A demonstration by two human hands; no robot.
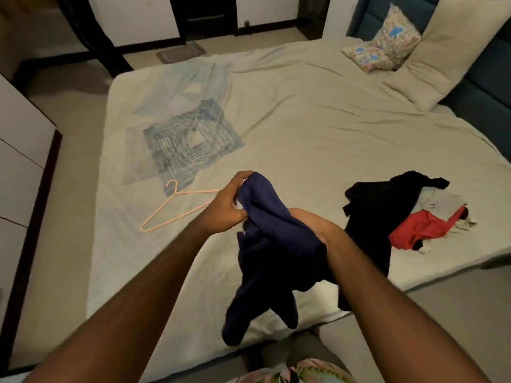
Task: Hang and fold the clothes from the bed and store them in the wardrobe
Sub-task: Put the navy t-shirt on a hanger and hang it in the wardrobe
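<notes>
Both hands grasp navy garment point(265, 244) above bed point(304, 120) near edge: left hand point(229, 205) grip bunches top, right hand point(318, 228) clutches middle. Pink hanger point(177, 205) at 9 o'clock, clothes pile point(401, 214) at 3 o'clock.

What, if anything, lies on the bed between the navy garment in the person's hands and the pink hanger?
Nothing visible does. The navy garment is held in the left hand and right hand; only bare sheet of the bed separates it from the pink hanger.

Dim room: white drawer fronts point(19, 150), beige floor point(63, 217), blue headboard point(481, 70).
</notes>
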